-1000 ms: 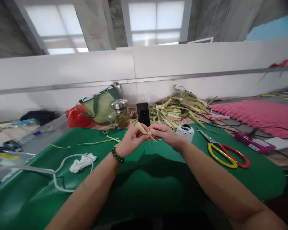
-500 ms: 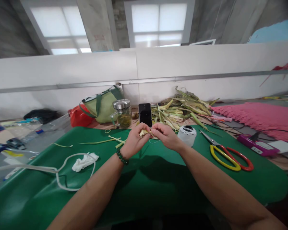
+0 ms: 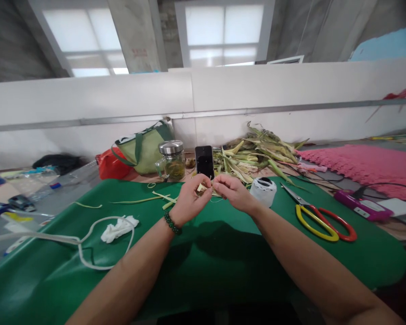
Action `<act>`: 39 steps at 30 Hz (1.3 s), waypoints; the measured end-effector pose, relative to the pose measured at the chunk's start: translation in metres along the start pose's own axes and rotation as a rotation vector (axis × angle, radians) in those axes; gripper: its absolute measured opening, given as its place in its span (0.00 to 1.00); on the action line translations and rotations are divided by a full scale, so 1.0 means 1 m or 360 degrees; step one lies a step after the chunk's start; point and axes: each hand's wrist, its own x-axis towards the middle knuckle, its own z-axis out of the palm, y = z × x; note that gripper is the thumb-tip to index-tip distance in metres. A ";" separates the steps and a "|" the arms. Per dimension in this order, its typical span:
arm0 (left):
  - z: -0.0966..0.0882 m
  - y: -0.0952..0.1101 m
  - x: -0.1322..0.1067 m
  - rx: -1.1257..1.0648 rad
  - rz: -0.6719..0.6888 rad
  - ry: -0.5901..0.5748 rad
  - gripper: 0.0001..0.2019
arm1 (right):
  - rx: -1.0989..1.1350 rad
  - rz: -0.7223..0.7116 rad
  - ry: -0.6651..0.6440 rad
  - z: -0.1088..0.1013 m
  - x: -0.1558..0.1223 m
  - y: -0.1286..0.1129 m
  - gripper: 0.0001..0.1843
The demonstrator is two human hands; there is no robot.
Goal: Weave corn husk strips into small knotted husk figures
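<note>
My left hand [image 3: 191, 198], with a green bead bracelet [image 3: 172, 222] at its wrist, is closed around a small pale yellow piece of folded plant leaf [image 3: 201, 187]. Fingertip to fingertip beside it, my right hand [image 3: 235, 192] pinches at the right end of this piece; the fingers hide most of what lies between them. A thin pale thread [image 3: 217, 200] hangs below the fingertips. Both hands are above a green mat [image 3: 223, 271]. Behind them a black phone [image 3: 205, 161] stands upright. Just right of my right hand is a white roll [image 3: 264, 192].
Scissors [image 3: 318, 216] with red and yellow handles lie at right. Leaf husks [image 3: 257, 153] are heaped behind. A lidded glass jar [image 3: 172, 162] stands by a green bag [image 3: 142, 149]. A white tube loop [image 3: 84, 262] and crumpled tissue [image 3: 119, 229] lie at left.
My fingertips have shifted slightly around the leaf piece, and a little less of it shows now between the hands. Everything on the mat stays as it was.
</note>
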 end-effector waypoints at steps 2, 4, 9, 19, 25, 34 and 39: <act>0.000 -0.001 0.000 0.0009 0.0061 0.0021 0.04 | 0.0106 0.0057 0.0031 0.002 0.000 0.000 0.14; 0.000 -0.001 0.000 -0.0016 0.0048 0.0036 0.04 | 0.0216 0.0123 0.0048 0.002 0.000 -0.001 0.14; -0.001 -0.002 -0.001 -0.0105 -0.0034 0.0011 0.03 | 0.0213 0.0156 -0.0064 -0.006 0.001 -0.007 0.12; 0.000 -0.009 -0.001 -0.0215 0.0006 -0.0116 0.04 | -0.0241 -0.0089 -0.0113 -0.014 -0.002 -0.010 0.10; -0.001 -0.010 0.000 -0.0157 0.0001 -0.0080 0.04 | 0.0098 0.0092 -0.0219 -0.009 0.000 -0.003 0.13; -0.001 -0.014 0.001 -0.0279 -0.0111 -0.0082 0.04 | 0.0019 0.0070 -0.0112 -0.008 0.001 -0.006 0.10; 0.001 -0.015 0.001 -0.0234 -0.0054 -0.0032 0.02 | -0.0015 0.0036 -0.0124 -0.007 -0.001 -0.008 0.08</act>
